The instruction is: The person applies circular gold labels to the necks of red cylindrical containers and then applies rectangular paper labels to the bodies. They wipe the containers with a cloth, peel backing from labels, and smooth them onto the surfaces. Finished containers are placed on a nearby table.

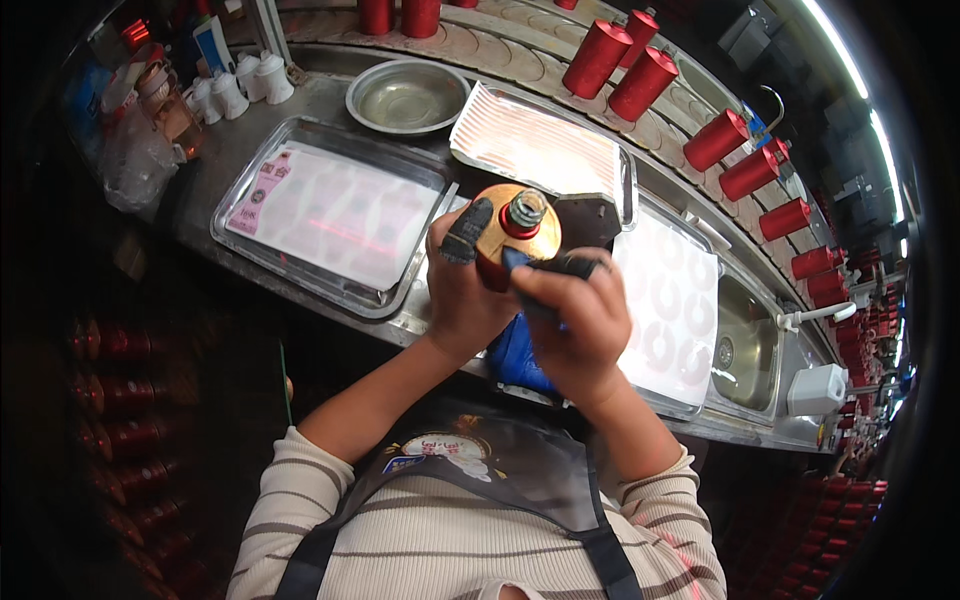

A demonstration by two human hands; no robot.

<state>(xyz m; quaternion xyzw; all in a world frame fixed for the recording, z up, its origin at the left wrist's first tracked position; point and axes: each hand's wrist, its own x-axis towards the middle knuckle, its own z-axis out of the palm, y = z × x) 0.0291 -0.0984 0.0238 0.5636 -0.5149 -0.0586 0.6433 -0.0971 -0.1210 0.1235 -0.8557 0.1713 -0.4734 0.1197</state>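
Note:
A red bottle (492, 238) with a gold shoulder and a clear threaded glass neck is held up over the front of the counter, its mouth tilted toward me. My left hand (465, 305) wraps around its side, the thumb in a dark finger cover lying on the gold shoulder. My right hand (590, 325) is closed against the bottle's near right side, with something dark and blue at its fingertips; blur hides whether this is a finger cover or a small tool. Under my hands lies a blue cloth-like bundle (520, 355).
On the left is a metal tray (395, 300) with a label sheet; on the right, another label sheet (660, 310). A metal bowl (407, 95) and a striped sheet (535, 140) lie behind. Red bottles (597, 58) stand along the curved conveyor (510, 60). A sink (745, 350) is far right.

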